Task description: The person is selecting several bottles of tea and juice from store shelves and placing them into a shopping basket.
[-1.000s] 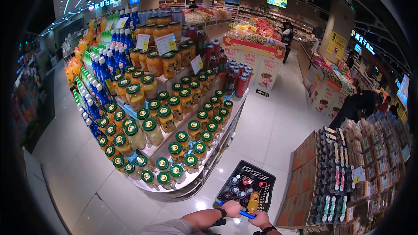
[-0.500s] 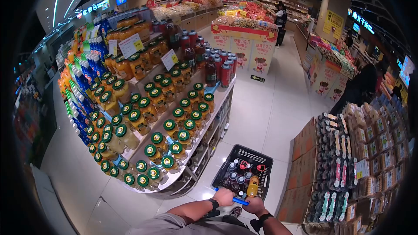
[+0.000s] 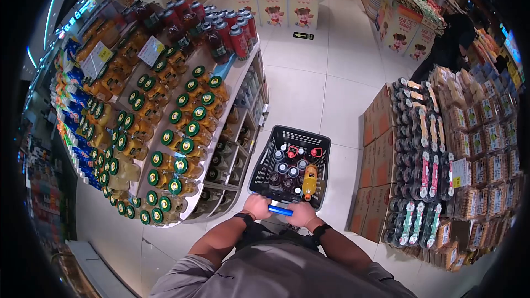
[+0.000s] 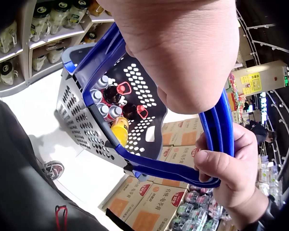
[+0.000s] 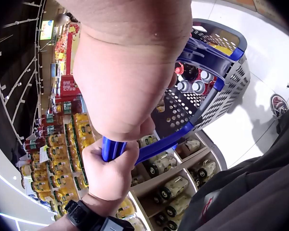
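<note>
Both hands grip the blue handle [image 3: 280,210] of a dark perforated shopping basket [image 3: 322,171], hanging in front of the body. The left hand [image 3: 258,207] is at the handle's left end and the right hand [image 3: 301,214] at its right, a short blue stretch showing between them. Inside stand several dark bottles with grey caps [image 3: 282,168], some with red carry loops [image 3: 316,152]. A bottle of orange drink [image 3: 310,181] leans at the right side. From the left wrist, the right hand [image 4: 233,171] curls round the handle, its thumb on the near side.
A tiered display on the left carries green-lidded fruit jars [image 3: 187,146] and red bottles [image 3: 238,41]; its lower shelves [image 3: 223,160] hold more jars. Stacked cartons [image 3: 375,160] and packaged food [image 3: 491,154] border the right. Tiled floor [image 3: 309,94] runs between. A person in dark clothes [image 3: 452,38] bends at right.
The head view has tipped downward, and the display has slid left and nearer. Basket and hands now appear higher in the picture; both hands keep their hold on the handle.
</note>
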### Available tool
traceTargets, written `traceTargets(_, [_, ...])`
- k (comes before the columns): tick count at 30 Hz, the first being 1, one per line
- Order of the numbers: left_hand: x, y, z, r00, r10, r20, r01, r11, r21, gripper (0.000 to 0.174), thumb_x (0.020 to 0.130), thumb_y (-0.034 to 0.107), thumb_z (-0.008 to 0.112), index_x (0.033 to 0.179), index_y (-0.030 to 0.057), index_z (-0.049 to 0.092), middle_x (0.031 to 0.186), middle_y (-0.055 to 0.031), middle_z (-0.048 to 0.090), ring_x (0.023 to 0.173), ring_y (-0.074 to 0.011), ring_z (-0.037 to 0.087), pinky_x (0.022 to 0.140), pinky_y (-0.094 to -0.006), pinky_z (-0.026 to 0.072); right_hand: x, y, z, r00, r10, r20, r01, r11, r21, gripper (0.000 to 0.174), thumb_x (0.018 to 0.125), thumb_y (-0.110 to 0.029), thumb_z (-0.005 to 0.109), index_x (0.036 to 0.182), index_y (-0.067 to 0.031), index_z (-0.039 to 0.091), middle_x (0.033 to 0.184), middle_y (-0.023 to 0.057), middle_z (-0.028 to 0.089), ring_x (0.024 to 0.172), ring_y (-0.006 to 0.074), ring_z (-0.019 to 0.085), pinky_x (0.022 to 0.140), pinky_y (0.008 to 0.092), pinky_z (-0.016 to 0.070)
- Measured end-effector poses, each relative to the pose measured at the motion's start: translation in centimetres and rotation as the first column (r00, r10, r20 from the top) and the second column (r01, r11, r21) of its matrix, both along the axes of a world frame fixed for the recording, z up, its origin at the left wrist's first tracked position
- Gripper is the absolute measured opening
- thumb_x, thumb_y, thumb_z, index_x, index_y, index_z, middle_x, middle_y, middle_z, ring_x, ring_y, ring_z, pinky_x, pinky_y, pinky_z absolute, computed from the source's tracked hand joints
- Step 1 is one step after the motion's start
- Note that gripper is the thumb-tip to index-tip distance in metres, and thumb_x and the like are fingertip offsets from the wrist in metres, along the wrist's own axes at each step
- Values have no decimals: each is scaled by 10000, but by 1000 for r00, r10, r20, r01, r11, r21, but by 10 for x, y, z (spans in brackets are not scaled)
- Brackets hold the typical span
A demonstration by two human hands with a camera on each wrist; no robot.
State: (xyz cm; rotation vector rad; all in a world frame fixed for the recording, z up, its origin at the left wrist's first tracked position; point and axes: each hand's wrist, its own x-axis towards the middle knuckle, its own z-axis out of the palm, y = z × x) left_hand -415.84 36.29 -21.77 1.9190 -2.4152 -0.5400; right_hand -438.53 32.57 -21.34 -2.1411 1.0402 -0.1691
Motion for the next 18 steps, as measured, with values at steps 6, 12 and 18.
traceTargets(6, [-6,-35,6,1000,-6,-15,6,1000,12,205,661,326,700,692,123,702,678,-115,685,675,-312,679,702,-437,528,-5,-37,7,1000,5,12,-4,1000,-12,220,691,-291,650,824,-130,718,767,150,700,735,374,678,717,486,558])
traceTargets(12, [-6,-73,2,993,-4,-118,-12,991,-133,200,672,310,689,716,118,727,667,-105,685,645,-294,674,673,-407,522,-6,-78,-5,999,7,47,-3,998,-70,182,678,-288,672,755,-125,698,705,135,683,672,364,666,659,481,544])
traceTargets(18, [2,-117,-4,991,-11,-135,-13,984,-178,185,642,295,688,653,110,681,640,-105,670,620,-299,665,663,-410,518,0,-122,-12,997,-2,78,13,990,-142,146,675,-264,677,701,-120,673,665,129,666,635,355,661,617,465,546])
